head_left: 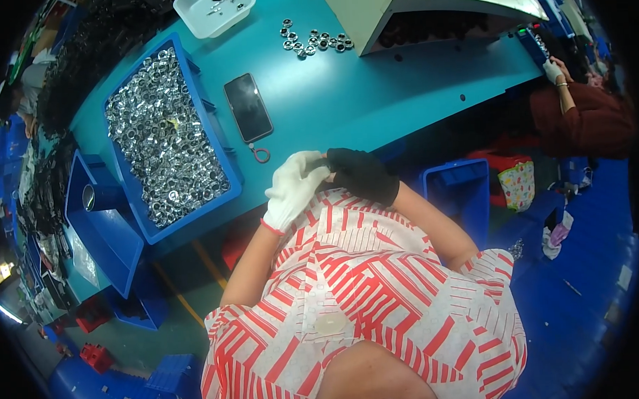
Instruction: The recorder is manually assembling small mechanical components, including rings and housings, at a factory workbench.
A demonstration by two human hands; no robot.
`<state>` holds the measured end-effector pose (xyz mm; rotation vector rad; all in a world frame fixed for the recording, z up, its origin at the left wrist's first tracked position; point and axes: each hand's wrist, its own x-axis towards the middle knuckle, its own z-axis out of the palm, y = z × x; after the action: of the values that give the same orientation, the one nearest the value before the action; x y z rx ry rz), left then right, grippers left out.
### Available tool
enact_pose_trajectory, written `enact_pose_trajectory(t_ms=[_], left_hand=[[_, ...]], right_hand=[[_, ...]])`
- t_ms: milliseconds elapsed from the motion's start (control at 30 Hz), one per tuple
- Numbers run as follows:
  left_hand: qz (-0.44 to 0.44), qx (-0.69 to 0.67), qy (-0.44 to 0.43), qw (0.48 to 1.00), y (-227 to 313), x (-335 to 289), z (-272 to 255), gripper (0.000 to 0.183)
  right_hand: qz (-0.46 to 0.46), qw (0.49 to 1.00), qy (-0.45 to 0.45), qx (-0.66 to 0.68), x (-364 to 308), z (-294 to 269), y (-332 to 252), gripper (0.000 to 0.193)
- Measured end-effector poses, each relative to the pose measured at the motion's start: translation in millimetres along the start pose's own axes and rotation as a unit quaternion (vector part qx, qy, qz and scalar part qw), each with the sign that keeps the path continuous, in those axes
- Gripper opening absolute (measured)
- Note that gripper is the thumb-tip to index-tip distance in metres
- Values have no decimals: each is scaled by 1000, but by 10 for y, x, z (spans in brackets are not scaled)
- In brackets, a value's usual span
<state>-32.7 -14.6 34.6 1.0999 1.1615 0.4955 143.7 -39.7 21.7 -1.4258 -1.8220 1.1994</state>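
Note:
My left hand [293, 186], in a white glove with a red cuff, and my right hand [364, 174], in a black glove, meet close to my body at the table's near edge. The fingers of both are curled, with bare fingertips showing where they touch. Whatever may lie between them is hidden. Just beyond my left hand, a dark phone [248, 108] with a pink ring strap [260, 155] lies on the green table [316, 104]. To its left, a blue crate [223, 155] holds a heap of shiny metal rings [166, 134].
Loose metal rings [314, 41] lie at the far side beside a cream hooded box [425, 2]. A white tray [204, 22] with small parts stands behind the crate. Empty blue bins [109, 228] flank the crate's left. Another person's gloved hand [553, 70] is at the far right.

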Motion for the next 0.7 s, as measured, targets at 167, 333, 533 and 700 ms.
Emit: enact_pose_trajectory(t_ms=[167,333,533,700], left_hand=[[-28,-95,33,995,67,-50,81,29],[-42,2,72,997,-15,-60,109,29],[-42,-155,60,985,0,-73,109,31],[-60,-201,4,978,-21,-43,59,33]], right_hand=[[-28,984,19,-173,35,-9,-111,21],[-67,976,30,-204,-16,97,-84,18],[-57,989,62,-122,4,103,-24,25],[85,978,18,192,68,6,-8,33]])
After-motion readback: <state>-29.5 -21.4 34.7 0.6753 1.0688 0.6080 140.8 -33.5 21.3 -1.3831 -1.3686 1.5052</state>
